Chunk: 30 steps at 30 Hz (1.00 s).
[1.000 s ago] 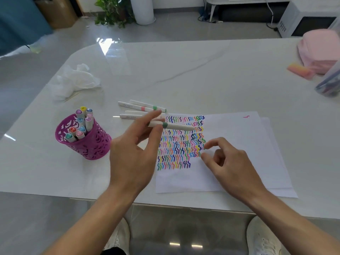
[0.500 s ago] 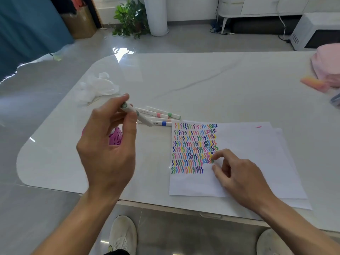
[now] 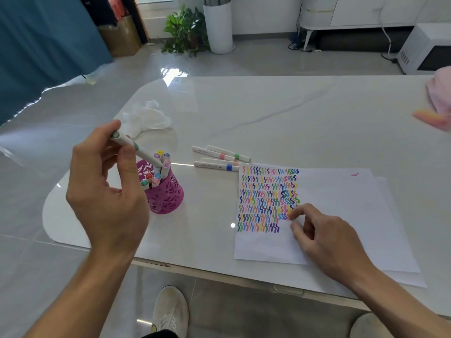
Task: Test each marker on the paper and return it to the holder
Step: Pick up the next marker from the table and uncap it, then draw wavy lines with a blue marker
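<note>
holder (image 3: 166, 198) left of paper (image 3: 341, 215), loose markers (image 3: 220, 158) behind, between them

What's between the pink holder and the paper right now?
In the head view, only bare table lies between the holder and the paper. The loose markers lie just behind that stretch, at its far edge.

A glossy white table (image 3: 268, 113) with faint grey veining stood on a grey tiled floor (image 3: 280, 62). A crumpled white tissue (image 3: 146, 119) lay near its far left corner. At the right edge sat a pink soft thing (image 3: 441, 93), cut off by the frame, with an orange-pink block (image 3: 430, 117) just beside it. Beyond the table were a teal curtain (image 3: 44, 45), a cardboard box (image 3: 122, 37), a green plant (image 3: 185, 30) beside a tall white cylinder (image 3: 219, 25), a white cabinet (image 3: 353, 11) and a white microwave (image 3: 424, 52) on the floor. Below the near edge showed a pale shoe (image 3: 170, 311).
</note>
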### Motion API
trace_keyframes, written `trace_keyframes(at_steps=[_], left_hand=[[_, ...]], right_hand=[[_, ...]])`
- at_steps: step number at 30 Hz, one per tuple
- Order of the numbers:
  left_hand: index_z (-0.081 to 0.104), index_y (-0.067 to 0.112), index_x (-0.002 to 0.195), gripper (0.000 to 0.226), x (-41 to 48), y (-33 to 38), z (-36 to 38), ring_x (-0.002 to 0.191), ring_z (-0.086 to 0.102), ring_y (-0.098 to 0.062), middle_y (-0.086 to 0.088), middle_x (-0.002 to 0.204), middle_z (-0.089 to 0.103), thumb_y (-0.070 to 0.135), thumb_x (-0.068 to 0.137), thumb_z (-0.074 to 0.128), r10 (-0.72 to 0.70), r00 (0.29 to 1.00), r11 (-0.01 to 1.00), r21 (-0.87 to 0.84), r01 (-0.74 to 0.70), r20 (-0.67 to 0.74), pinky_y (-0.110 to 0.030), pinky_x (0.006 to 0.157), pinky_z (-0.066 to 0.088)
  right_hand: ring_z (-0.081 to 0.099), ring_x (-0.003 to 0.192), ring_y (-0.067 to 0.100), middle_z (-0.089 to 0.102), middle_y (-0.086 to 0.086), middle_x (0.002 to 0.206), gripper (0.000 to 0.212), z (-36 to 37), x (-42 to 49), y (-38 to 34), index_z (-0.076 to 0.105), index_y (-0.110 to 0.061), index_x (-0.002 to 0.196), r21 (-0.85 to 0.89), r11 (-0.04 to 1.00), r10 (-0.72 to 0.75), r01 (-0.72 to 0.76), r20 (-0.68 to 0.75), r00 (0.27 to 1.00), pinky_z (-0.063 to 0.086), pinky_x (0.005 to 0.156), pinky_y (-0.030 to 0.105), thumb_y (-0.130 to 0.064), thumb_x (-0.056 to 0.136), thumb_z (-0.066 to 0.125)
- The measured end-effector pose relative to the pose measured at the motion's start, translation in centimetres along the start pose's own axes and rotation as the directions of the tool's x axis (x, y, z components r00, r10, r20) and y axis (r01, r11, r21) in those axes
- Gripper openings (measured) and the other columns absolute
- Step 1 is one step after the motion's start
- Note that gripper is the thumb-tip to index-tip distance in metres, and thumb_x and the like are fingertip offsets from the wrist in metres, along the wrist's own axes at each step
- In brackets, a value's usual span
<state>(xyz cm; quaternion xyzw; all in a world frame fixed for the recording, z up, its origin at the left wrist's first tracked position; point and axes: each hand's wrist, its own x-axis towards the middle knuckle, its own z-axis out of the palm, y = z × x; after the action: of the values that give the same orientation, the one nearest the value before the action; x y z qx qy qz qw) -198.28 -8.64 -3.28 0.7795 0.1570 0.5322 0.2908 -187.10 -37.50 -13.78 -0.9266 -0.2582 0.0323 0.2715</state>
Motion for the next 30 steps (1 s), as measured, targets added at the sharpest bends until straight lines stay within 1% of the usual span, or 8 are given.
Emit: trace_keyframes(at_steps=[4, 7, 10, 15, 17, 21, 24, 30], left_hand=[[0.059, 0.013, 0.126, 0.025, -0.2, -0.1, -0.1, 0.105, 0.066, -0.023, -0.009, 0.117, 0.065, 0.024, 0.105, 0.053, -0.014, 0.999, 0.999, 0.051, 0.012, 0.032, -0.041, 0.094, 0.054], [0.055, 0.028, 0.117, 0.014, 0.0, -0.2, -0.1, 0.101, 0.066, -0.026, -0.014, 0.112, 0.064, 0.024, 0.103, 0.056, -0.015, 1.000, 0.999, 0.036, 0.014, 0.007, -0.045, 0.091, 0.055], [0.049, 0.040, 0.109, 0.022, 0.3, 0.0, -0.4, 0.101, 0.065, -0.027, -0.009, 0.110, 0.060, 0.020, 0.102, 0.054, -0.013, 0.999, 0.999, 0.031, 0.014, -0.042, -0.043, 0.091, 0.055], [0.051, 0.026, 0.108, 0.015, 0.1, 0.0, -0.4, 0.101, 0.068, -0.017, -0.008, 0.107, 0.065, 0.013, 0.100, 0.051, -0.087, 0.996, 0.996, -0.006, 0.087, -0.032, -0.042, 0.089, 0.057], [0.050, 0.034, 0.107, 0.019, 0.0, 0.0, -0.3, 0.101, 0.068, -0.014, -0.007, 0.107, 0.067, 0.017, 0.101, 0.052, -0.098, 0.995, 0.995, 0.009, 0.098, -0.022, -0.046, 0.086, 0.058], [0.051, 0.044, 0.108, 0.021, -0.1, -0.2, -0.2, 0.097, 0.069, -0.007, -0.001, 0.106, 0.069, 0.024, 0.103, 0.053, -0.151, 0.987, 0.988, 0.043, 0.150, 0.045, -0.034, 0.088, 0.058], [0.061, 0.033, 0.116, 0.020, -0.3, -0.8, 0.0, 0.098, 0.069, -0.010, 0.001, 0.108, 0.070, 0.021, 0.103, 0.053, -0.198, 0.974, 0.977, 0.102, 0.187, 0.113, -0.022, 0.088, 0.056], [0.070, 0.020, 0.114, 0.021, -0.6, -1.4, 0.3, 0.095, 0.069, -0.014, 0.002, 0.105, 0.073, 0.022, 0.100, 0.054, -0.291, 0.945, 0.935, 0.254, 0.248, 0.147, -0.021, 0.083, 0.050]], right_hand=[[0.055, 0.057, 0.013, 0.051, -0.013, 0.054, 0.008, 0.0, 0.0, -0.1, 0.061, -0.034, 0.099, -0.008, 1.000, 0.002, -0.002, 0.003, 1.000, 0.037, 0.054, 0.032, -0.029, 0.094, 0.066], [0.054, 0.056, 0.013, 0.051, -0.013, 0.054, 0.008, 0.0, 0.0, -0.1, 0.061, -0.034, 0.099, -0.013, 1.000, 0.006, -0.006, 0.004, 1.000, 0.036, 0.054, 0.031, -0.030, 0.095, 0.066], [0.055, 0.057, 0.016, 0.050, -0.015, 0.054, 0.008, 0.0, 0.0, -0.2, 0.061, -0.034, 0.099, -0.010, 1.000, 0.007, -0.007, 0.004, 1.000, 0.040, 0.055, 0.033, -0.029, 0.094, 0.066], [0.055, 0.057, 0.015, 0.051, -0.015, 0.054, 0.007, 0.0, 0.0, -0.2, 0.061, -0.034, 0.099, -0.009, 1.000, 0.012, -0.012, 0.007, 1.000, 0.039, 0.056, 0.032, -0.030, 0.095, 0.065], [0.056, 0.058, 0.016, 0.051, -0.015, 0.054, 0.007, -0.1, 0.0, -0.2, 0.061, -0.034, 0.099, -0.010, 1.000, 0.018, -0.018, 0.007, 1.000, 0.041, 0.057, 0.033, -0.030, 0.094, 0.065], [0.056, 0.058, 0.016, 0.051, -0.015, 0.054, 0.007, 0.0, 0.0, -0.3, 0.061, -0.034, 0.099, -0.013, 1.000, 0.015, -0.015, 0.006, 1.000, 0.043, 0.057, 0.034, -0.030, 0.094, 0.065], [0.056, 0.057, 0.015, 0.051, -0.014, 0.054, 0.007, 0.0, 0.0, -0.3, 0.061, -0.034, 0.100, -0.010, 1.000, 0.013, -0.013, 0.004, 1.000, 0.043, 0.057, 0.034, -0.030, 0.095, 0.065], [0.056, 0.056, 0.014, 0.051, -0.013, 0.055, 0.007, 0.0, 0.1, -0.3, 0.061, -0.034, 0.099, -0.013, 1.000, 0.009, -0.009, 0.003, 1.000, 0.044, 0.056, 0.034, -0.029, 0.095, 0.065]])
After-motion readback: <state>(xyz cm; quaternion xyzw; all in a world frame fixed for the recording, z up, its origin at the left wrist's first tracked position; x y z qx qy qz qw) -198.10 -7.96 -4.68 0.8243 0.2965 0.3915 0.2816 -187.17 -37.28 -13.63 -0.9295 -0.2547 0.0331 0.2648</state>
